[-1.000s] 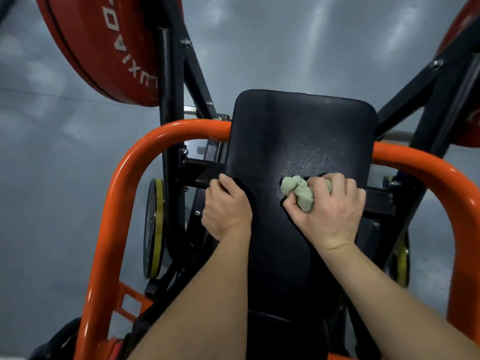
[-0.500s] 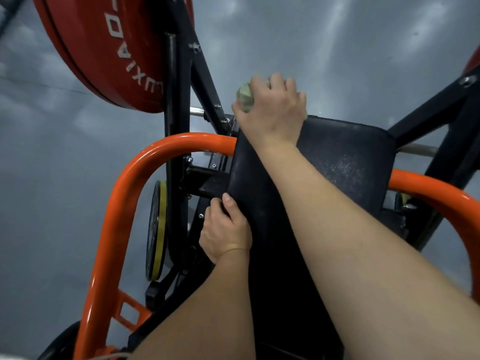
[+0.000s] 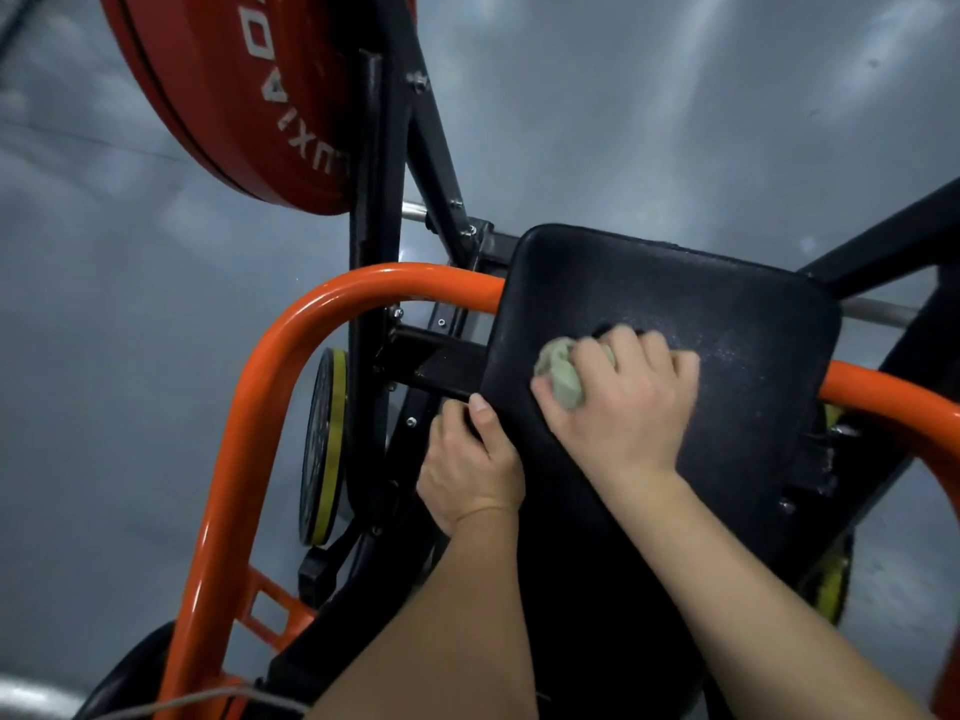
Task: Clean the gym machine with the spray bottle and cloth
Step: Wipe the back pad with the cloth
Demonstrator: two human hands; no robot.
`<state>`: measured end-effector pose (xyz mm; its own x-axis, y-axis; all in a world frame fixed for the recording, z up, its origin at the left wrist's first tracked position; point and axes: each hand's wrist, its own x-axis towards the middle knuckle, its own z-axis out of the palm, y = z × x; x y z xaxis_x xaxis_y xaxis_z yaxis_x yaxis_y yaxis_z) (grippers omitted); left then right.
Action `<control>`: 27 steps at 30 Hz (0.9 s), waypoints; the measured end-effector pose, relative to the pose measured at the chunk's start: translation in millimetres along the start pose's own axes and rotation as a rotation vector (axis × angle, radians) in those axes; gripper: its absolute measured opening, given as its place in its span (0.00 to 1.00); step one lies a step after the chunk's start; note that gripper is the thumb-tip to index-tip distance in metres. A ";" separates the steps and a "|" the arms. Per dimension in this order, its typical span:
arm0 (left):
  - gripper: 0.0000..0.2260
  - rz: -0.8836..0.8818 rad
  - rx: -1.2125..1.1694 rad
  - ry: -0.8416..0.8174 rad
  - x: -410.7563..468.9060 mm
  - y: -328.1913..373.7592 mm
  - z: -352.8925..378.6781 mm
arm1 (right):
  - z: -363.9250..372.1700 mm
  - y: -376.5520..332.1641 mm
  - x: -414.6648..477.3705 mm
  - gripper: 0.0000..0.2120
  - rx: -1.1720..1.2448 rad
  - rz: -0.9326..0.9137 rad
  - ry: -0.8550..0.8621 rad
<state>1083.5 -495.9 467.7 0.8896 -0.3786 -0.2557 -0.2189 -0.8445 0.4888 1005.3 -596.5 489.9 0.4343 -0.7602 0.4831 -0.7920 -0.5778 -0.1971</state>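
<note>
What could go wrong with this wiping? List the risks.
The cloth is bunched small under the right hand, so strokes may skip parts of the pad; specks show on it beside that hand. The left hand grips the pad's edge and may leave that strip unwiped.

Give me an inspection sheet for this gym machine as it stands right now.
Surface: black pad, pale specks to the right of the wiping hand.
Job's things: green cloth bunched up and pressed on the pad; nothing else seen.
Clutter: nothing seen.
Grippers: right hand grips the cloth; left hand grips the pad's left edge.
Cables: thin pale cord at the bottom left.
Surroundings: orange frame, red weight plate at the upper left, grey floor.
</note>
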 end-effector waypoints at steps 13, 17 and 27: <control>0.22 -0.006 0.026 0.015 1.9 -3.7 2.3 | -11.4 -23.5 -9.1 0.13 0.103 0.030 -0.178; 0.21 -0.003 0.000 0.043 -0.5 -0.6 -0.2 | -42.2 19.2 -85.0 0.12 0.030 0.087 -0.230; 0.24 -0.014 0.016 -0.034 0.9 -0.6 -3.2 | 14.7 -52.2 40.7 0.14 0.015 0.139 -0.169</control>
<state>1085.7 -494.5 469.8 0.8783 -0.3796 -0.2906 -0.2136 -0.8554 0.4718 1070.6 -601.6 507.3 0.3881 -0.8712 0.3006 -0.8435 -0.4672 -0.2651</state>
